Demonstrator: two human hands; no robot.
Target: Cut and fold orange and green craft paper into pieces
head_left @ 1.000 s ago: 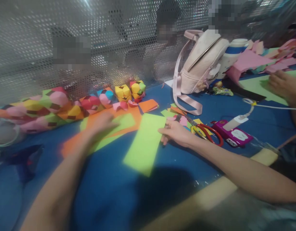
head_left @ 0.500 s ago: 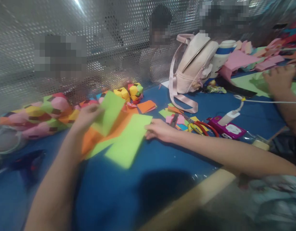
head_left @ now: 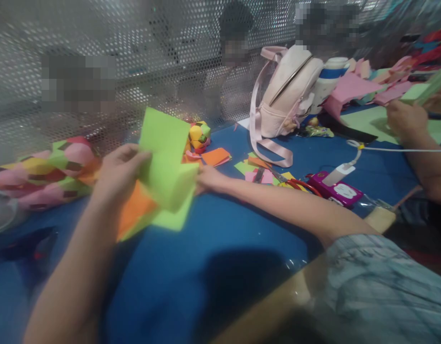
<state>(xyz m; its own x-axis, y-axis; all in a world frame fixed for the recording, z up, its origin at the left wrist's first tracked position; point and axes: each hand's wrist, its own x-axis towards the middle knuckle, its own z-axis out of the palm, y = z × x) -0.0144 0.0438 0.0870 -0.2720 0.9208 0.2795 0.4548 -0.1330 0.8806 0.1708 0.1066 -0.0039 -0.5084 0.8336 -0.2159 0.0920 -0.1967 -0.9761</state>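
My left hand (head_left: 117, 168) is closed, thumb over fingers, on the left edge of a lime-green sheet of paper (head_left: 163, 143) held up off the table. My right hand (head_left: 210, 179) pinches the right edge of green paper (head_left: 189, 179) close against that sheet. The sheets overlap, so I cannot tell where one ends. Below them an orange sheet (head_left: 134, 210) shows between my hands, with more green paper at its lower edge. Fingertips of my right hand are partly hidden behind the paper.
Folded-paper balls (head_left: 62, 167) stand at the left above a dark blurred tool (head_left: 26, 248). Paper scraps (head_left: 259, 176), pliers (head_left: 301, 186), a purple power block (head_left: 335, 188), a pink backpack (head_left: 288, 91) and a bottle (head_left: 328, 81) lie right. Another person's hand (head_left: 408, 119) holds green paper.
My right hand has moved left, bringing its green sheet up against the left hand's sheet. The left hand's sheet is raised. At the right, the other person's hand has lifted green paper.
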